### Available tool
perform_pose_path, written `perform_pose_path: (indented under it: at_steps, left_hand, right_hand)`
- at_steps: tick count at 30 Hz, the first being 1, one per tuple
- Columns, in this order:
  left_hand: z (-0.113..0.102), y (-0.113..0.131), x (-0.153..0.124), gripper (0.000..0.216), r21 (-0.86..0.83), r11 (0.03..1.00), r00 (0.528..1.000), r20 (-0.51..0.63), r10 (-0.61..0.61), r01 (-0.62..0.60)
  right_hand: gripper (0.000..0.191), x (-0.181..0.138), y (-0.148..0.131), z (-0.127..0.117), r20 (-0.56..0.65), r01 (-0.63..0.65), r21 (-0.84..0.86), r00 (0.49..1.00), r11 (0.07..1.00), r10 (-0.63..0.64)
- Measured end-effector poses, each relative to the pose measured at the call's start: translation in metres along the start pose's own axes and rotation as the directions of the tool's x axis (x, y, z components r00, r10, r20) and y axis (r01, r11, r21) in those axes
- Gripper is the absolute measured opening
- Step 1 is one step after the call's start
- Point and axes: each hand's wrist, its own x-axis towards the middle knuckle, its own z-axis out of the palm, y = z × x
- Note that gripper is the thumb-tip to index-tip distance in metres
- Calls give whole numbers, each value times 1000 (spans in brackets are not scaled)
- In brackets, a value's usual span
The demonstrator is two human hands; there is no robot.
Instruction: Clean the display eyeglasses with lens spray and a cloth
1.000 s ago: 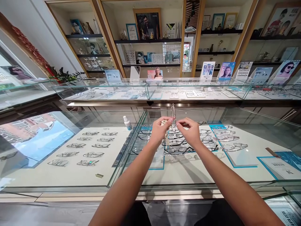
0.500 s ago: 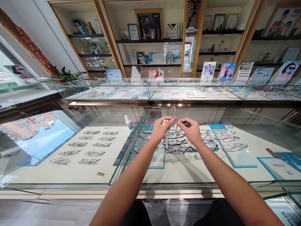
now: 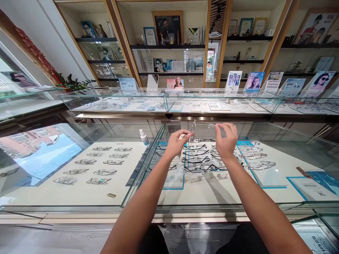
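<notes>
Above the glass counter, my left hand (image 3: 178, 141) pinches a pair of thin-rimmed eyeglasses (image 3: 194, 126) at the lower edge of the front. A small whitish piece (image 3: 181, 136), perhaps cloth, shows between the fingers of that hand. One temple arm of the eyeglasses stretches rightward to my right hand (image 3: 227, 139), whose thumb and forefinger close at its tip. Under both hands, rows of eyeglasses (image 3: 197, 160) lie inside the glass display case (image 3: 212, 204).
More eyeglasses (image 3: 106, 172) lie in the left case, near a white spray bottle (image 3: 143, 137). A second glass counter (image 3: 119, 95) with standing cards runs behind. Shelves (image 3: 169, 46) line the wall. A plant (image 3: 75, 83) stands at the left.
My right hand has moved right, away from my left hand, and the temple arm now extends between them. The eyeglasses' front has shifted slightly left with my left hand.
</notes>
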Motion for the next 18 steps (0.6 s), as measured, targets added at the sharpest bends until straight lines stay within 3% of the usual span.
perform_pose_path:
  at_steps: [4, 7, 12, 15, 18]
  left_hand:
    - [2, 2, -1, 34, -13, 1000, 999, 37, 4, -4]
    - [5, 0, 0, 35, -55, 998, 1000, 4, 20, -20]
    - [9, -1, 0, 40, -90, 996, 1000, -26, 14, -16]
    - [12, 1, -3, 38, -47, 998, 999, 15, 52, -52]
    - [14, 3, -5, 37, -6, 998, 995, 77, 62, -61]
  right_hand:
    - [17, 1, 5, -2, -80, -9, -68, 997, 998, 3]
    - [15, -4, 0, -2, -98, 47, -61, 994, 997, -53]
    - [9, -23, -19, 6, 122, 144, 54, 981, 988, -150]
    - [16, -30, -25, 12, 198, 48, 115, 978, 992, -71]
    - [25, -30, -25, 15, 189, -44, 121, 982, 992, 20]
